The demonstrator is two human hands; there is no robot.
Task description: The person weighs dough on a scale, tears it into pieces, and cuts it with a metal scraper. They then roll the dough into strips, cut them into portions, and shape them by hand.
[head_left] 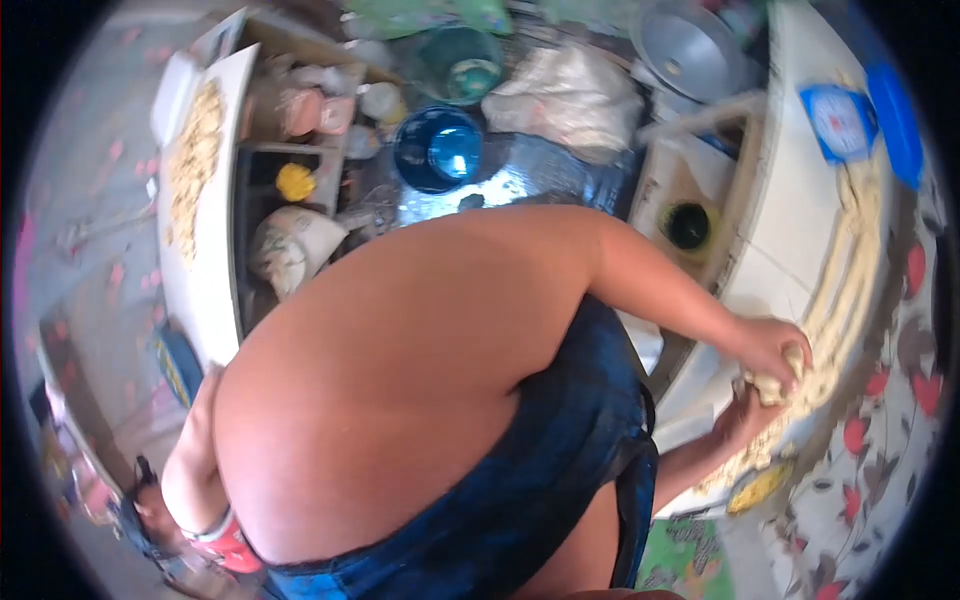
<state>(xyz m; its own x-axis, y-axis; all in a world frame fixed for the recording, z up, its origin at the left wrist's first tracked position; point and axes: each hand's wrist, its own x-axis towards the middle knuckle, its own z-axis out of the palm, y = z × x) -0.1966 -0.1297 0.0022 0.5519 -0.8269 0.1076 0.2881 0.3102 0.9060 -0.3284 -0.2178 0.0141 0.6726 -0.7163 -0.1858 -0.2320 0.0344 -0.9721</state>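
Observation:
On the right side, my left hand is closed around a pale piece of dough. My right hand reaches up from below, and its fingers meet the same dough. Long strips of dough run along the white tabletop beside my hands. Smaller dough pieces lie near my right wrist. My left arm and a dark blue garment fill the middle of the view and cover much of the floor.
A blue scale stands at the table's far end. On the left, another white board bears many dough bits. Between them are a blue bucket, a white sack and a metal basin. Another person is at lower left.

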